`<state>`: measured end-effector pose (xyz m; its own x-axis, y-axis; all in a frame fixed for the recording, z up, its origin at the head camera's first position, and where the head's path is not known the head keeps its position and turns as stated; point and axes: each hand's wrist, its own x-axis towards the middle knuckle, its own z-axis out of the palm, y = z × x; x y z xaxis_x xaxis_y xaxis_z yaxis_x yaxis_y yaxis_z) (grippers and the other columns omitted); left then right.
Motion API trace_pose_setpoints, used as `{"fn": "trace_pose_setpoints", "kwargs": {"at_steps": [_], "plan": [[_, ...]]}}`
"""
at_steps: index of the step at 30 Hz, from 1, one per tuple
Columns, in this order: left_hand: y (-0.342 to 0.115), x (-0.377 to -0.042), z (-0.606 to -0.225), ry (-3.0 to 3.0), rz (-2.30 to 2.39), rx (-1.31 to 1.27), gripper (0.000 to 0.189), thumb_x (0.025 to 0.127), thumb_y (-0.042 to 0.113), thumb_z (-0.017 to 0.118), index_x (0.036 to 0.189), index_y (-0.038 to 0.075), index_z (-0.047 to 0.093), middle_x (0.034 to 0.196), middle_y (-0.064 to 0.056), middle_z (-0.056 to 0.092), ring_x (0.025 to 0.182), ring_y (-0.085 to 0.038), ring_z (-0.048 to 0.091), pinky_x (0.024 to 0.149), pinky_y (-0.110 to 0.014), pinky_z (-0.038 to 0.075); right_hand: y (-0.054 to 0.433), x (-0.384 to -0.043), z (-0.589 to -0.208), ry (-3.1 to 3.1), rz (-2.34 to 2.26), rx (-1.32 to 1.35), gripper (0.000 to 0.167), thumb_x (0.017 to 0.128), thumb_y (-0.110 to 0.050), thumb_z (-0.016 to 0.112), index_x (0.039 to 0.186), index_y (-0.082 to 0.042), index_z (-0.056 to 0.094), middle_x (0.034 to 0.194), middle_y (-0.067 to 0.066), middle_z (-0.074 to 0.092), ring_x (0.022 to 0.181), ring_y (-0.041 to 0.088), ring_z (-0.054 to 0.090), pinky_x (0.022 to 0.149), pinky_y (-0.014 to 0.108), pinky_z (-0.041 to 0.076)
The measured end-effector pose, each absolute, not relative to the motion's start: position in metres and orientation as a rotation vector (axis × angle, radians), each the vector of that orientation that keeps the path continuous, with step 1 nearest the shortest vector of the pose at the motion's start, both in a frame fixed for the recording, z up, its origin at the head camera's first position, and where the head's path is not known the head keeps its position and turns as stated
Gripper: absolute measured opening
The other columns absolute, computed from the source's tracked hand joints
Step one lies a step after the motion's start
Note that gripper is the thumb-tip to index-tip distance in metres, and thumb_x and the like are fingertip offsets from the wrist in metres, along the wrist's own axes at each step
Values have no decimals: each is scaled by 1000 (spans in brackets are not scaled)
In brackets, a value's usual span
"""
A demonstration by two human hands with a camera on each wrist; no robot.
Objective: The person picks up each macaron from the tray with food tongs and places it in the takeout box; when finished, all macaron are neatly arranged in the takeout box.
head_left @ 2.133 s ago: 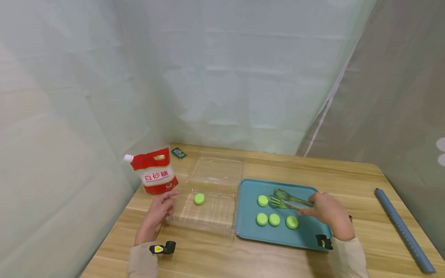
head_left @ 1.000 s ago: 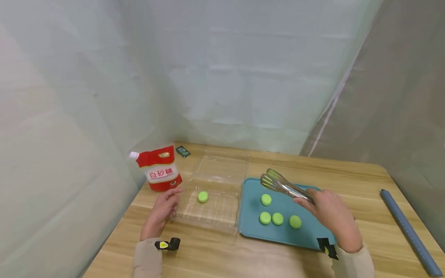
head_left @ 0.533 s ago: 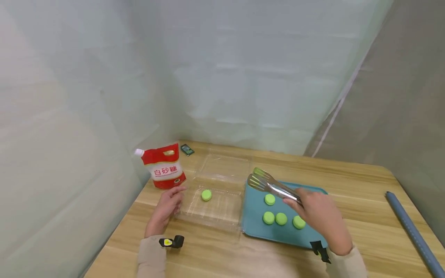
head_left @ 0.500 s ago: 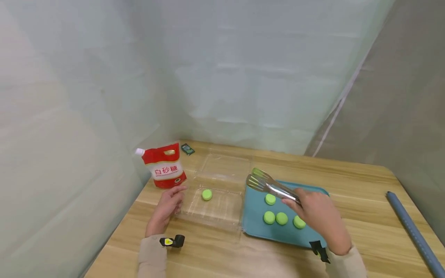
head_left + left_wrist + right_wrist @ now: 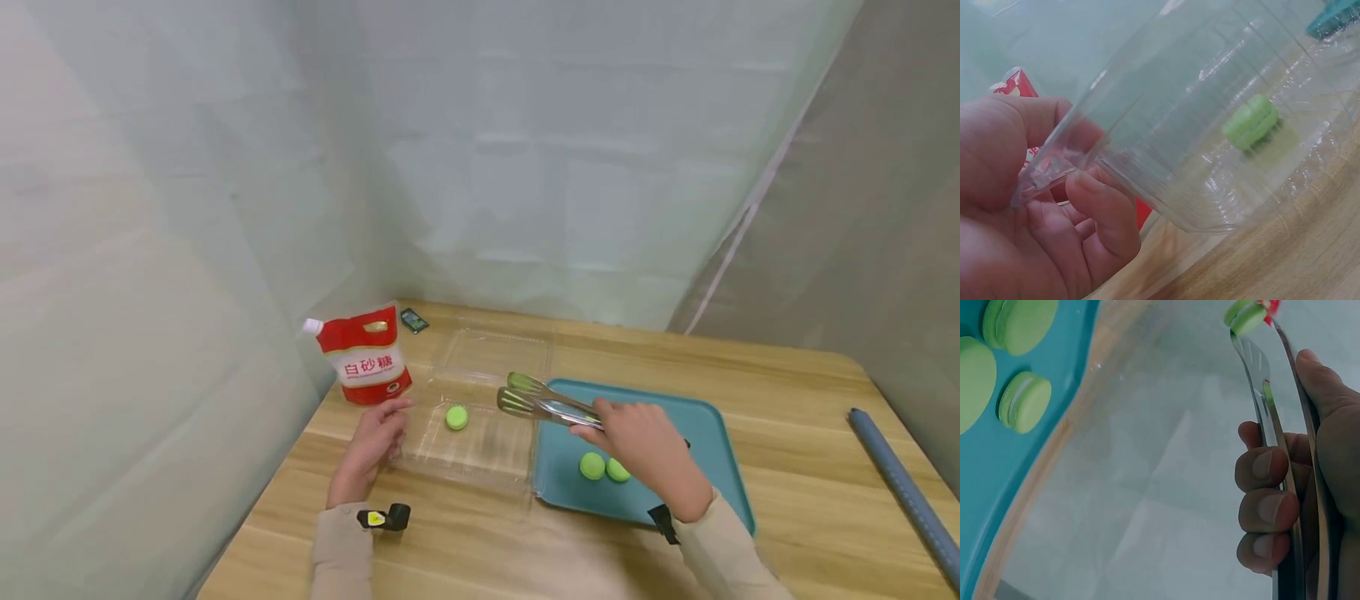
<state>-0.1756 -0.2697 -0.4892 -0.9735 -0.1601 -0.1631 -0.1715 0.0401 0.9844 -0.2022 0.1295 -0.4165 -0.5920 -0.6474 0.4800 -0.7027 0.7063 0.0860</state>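
My left hand [image 5: 372, 440] pinches the near-left rim of a clear plastic clamshell box [image 5: 1154, 156], which lies with its lid folded back. A green macaron [image 5: 457, 417] sits in the box. My right hand [image 5: 643, 442] grips metal tongs [image 5: 551, 409], their slotted tips over the box's right part. In the right wrist view a macaron [image 5: 1246, 315] lines up with the tong tips; whether they touch it I cannot tell. On the blue tray [image 5: 720, 442] lie more green macarons [image 5: 592, 466], partly hidden by my right hand and the tongs.
A red-and-white sugar pouch [image 5: 366, 357] stands behind my left hand. A small dark packet [image 5: 414, 320] lies at the table's back edge. Along the right side lies a long grey-blue bar [image 5: 903, 492]. Pale curtains [image 5: 480, 167] close off the back and sides.
My right hand has lifted the tongs off the tray and carried them left, until their tips are over the box. My left hand has stayed at the box's rim. The view has shifted slightly.
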Motion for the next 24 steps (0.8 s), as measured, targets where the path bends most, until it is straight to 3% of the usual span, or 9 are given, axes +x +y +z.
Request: {"fn": "trace_pose_setpoints", "kwargs": {"at_steps": [4,6,16,24], "plan": [[-267,-177,-489,2267,2131,-367,43,98,0,47,139,-8,50,67,1,42,52,-10,38,47,-22,35,118,-210,-416,-2491,86,1084,51,95,-51,63,69,-16,37,55,-9,17,45,5,14,45,24,13],[-267,-177,-490,2277,2119,-376,43,98,1,47,139,-7,51,67,2,41,52,-11,38,47,-22,35,112,-215,-416,-2494,59,1111,53,92,-48,70,67,-17,35,55,-9,15,46,5,12,45,24,12],[-269,-178,-490,2290,2090,-379,44,98,1,48,141,-5,50,68,0,43,52,-11,38,46,-23,35,88,-236,-422,-2473,-21,1243,52,91,-48,70,63,-20,36,54,-9,17,43,4,12,44,21,10],[-268,-179,-488,2290,2123,-362,43,96,-2,45,138,-10,49,65,2,42,49,-8,36,45,-21,33,77,-248,-429,-2486,-36,1255,55,89,-49,71,58,-23,34,54,-9,17,44,4,13,44,22,11]]}}
